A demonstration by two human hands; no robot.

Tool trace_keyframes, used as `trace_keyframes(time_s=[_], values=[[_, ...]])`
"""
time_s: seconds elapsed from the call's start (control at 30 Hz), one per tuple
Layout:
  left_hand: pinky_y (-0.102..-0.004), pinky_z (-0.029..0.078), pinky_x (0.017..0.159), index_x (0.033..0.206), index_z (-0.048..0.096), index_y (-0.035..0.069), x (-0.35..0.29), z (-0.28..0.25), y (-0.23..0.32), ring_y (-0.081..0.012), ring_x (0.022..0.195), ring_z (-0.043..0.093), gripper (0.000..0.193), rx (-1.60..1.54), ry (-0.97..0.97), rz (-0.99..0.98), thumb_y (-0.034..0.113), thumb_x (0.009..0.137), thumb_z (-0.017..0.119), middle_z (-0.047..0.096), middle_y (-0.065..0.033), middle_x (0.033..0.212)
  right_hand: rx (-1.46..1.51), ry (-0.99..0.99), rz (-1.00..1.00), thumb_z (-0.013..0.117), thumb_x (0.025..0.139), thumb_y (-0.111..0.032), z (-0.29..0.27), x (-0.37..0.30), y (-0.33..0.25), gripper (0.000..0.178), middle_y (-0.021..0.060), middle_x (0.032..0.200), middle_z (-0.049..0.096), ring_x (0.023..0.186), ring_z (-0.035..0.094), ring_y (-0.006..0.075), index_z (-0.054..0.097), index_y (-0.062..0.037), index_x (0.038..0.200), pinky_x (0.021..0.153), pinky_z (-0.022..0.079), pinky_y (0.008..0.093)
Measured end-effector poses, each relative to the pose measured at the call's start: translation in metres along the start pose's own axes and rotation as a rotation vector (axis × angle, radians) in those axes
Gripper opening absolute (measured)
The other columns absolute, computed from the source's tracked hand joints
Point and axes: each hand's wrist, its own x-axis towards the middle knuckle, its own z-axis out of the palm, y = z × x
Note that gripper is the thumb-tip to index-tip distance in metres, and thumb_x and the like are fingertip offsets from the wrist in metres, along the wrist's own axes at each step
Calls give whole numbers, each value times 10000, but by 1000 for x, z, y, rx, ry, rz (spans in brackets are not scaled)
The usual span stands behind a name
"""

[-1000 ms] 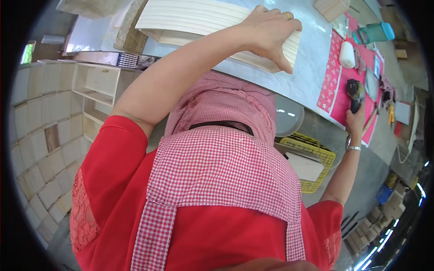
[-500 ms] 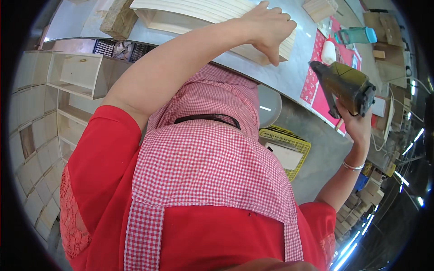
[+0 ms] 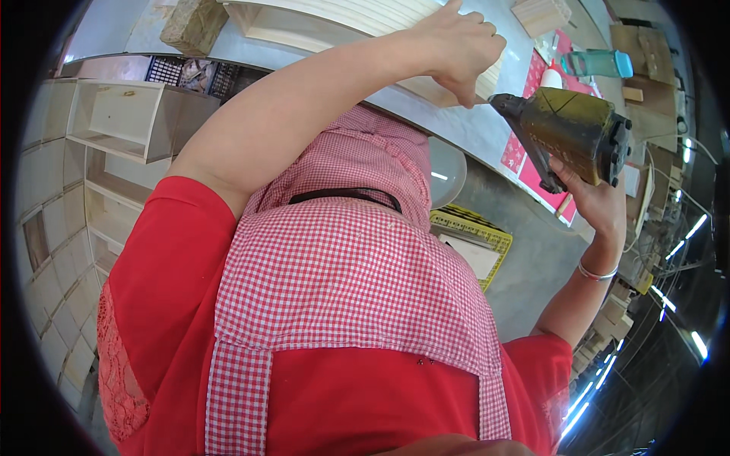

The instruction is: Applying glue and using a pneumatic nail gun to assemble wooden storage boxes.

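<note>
A pale wooden box [image 3: 281, 32] with slatted top boards lies along the workbench. My left hand [image 3: 465, 53] is closed over its right end, fingers on the top side and thumb pointing down the end. In my right hand [image 3: 601, 201] is a pneumatic nail gun [image 3: 566, 129], dark with a worn olive-yellow body, gripped by its handle. The gun's nose points left and sits close to the box's right end, just beside my left thumb. Whether the nose touches the wood I cannot tell.
A rough wooden block [image 3: 192, 26] and another pale wooden piece [image 3: 541, 14] lie on the bench. Behind the gun are a white bottle [image 3: 551, 77] and a teal bottle [image 3: 601, 63]. Stacked wooden boxes [image 3: 118, 114] stand left; a yellow crate [image 3: 494, 237] sits below the bench.
My right hand has brought the nail gun leftward, so its nose is now near the box end. My left hand stays on the box, with only a slight shift.
</note>
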Motion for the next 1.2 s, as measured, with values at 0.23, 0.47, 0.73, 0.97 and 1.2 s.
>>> trace_keyframes(time_s=[0.23,0.47,0.73,0.97,1.2], values=[[-527,392,1017,1051,593,-30,0,-2,-5,-346,1113,578,656,14,27,-3,367,589,838,634,-210,1078,47,8,44,808,836,-160,3,-1,5,408,82,1078,716,929,646,145,649,20,1166,824,531,311],[-529,397,1010,1028,603,-31,1,1,-6,-345,1097,585,628,29,21,2,361,594,833,640,-209,1057,53,39,137,842,779,-90,4,-1,2,445,86,1108,712,983,670,166,637,19,1159,860,526,321],[-540,390,1022,1033,602,-30,0,3,-8,-346,1096,584,624,-1,45,4,350,595,832,637,-207,1063,33,15,-9,805,835,-132,0,1,12,403,87,1081,716,951,654,150,648,28,1170,836,537,308],[-550,380,1035,1037,600,-28,1,4,-10,-343,1102,582,622,-8,55,19,354,602,830,633,-203,1065,20,-36,-36,806,832,-119,-3,3,12,405,86,1082,716,950,655,150,648,23,1177,836,535,309],[-559,376,1041,1037,600,-28,-5,-8,-3,-348,1127,570,634,17,80,14,375,607,834,635,-207,1058,-49,-36,36,793,849,-143,-2,9,-8,353,84,1055,724,937,650,140,671,23,1136,820,530,308]])
